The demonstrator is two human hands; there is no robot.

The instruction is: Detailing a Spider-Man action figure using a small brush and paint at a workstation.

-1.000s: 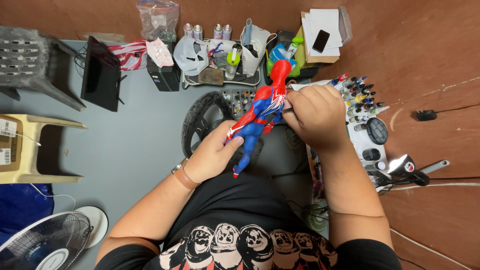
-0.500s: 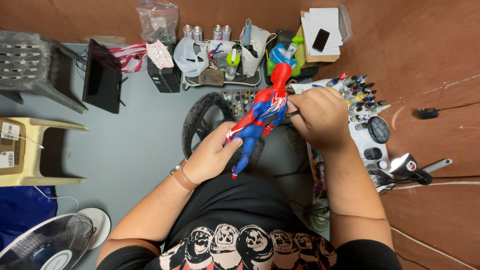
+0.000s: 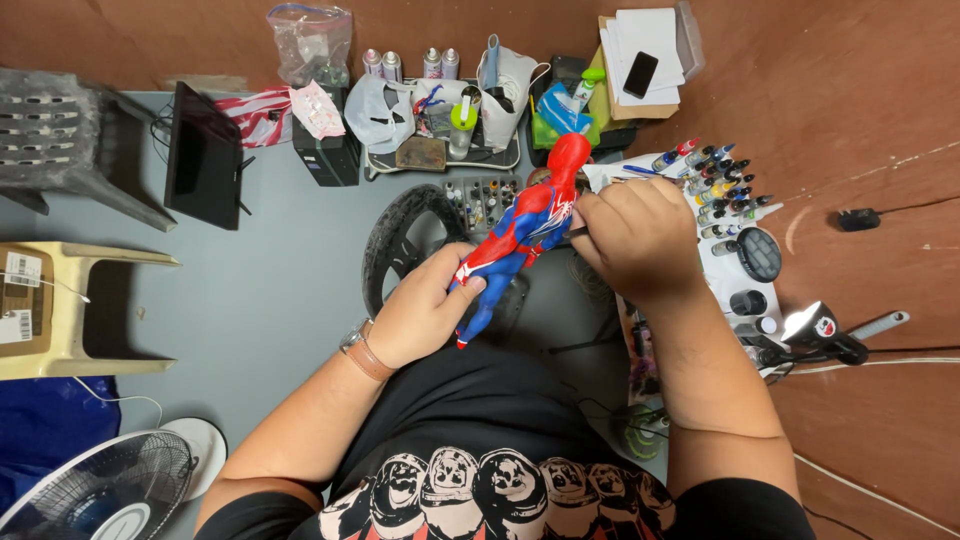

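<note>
Far left: grey plastic chair (image 3: 60, 130), black monitor (image 3: 203, 155) just right of it. Beige stool (image 3: 75, 305) at left, white fan (image 3: 100, 495) near-left. Spray cans (image 3: 410, 63) and clear plastic bag (image 3: 310, 42) along far wall. Paint bottles (image 3: 715, 175) far right, black lamp (image 3: 825, 335) right.

left hand (image 3: 425, 315) grips figure (image 3: 520, 230) legs | right hand (image 3: 640, 235) at torso

Bright, even overhead light; soft shadows under the chair (image 3: 60, 150); sharp throughout, slight wide-angle bending at edges.
</note>
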